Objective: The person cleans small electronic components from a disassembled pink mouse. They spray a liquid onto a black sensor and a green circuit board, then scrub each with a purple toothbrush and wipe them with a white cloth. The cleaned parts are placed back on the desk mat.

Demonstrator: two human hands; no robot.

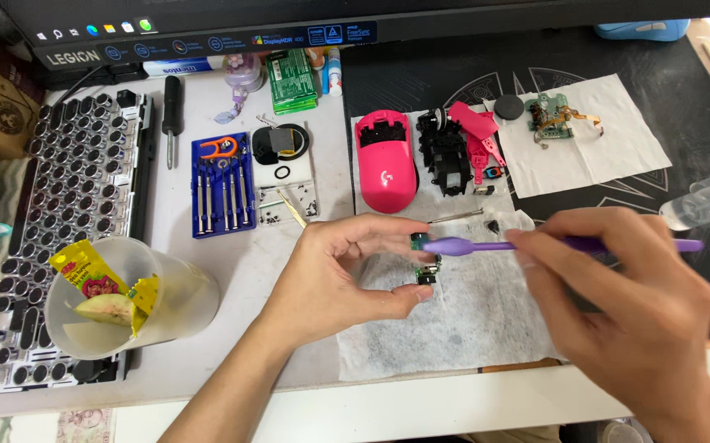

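Hands meet low in the view over a white tissue sheet (453,328) spread on the surface (240,271). The right hand (625,312), at about 4 o'clock, has its fingers closed round a purple toothbrush (502,244) whose head touches a small green circuit board (424,261). The left hand (330,275), near 6 o'clock, pinches that board upright between thumb and fingertips, just above the tissue.

At 9 o'clock a clear plastic cup (129,299) holding a fruit slice and a yellow packet sits on the near end of a keyboard (68,197). Beyond the hands, toward 12 o'clock, lies a pink mouse shell (388,164), with black and pink mouse parts (457,152) just beside it on more tissue. At 11 o'clock stands a blue screwdriver set (222,184); a black screwdriver (172,115) lies farther back. A monitor base (207,41) runs along the far edge.
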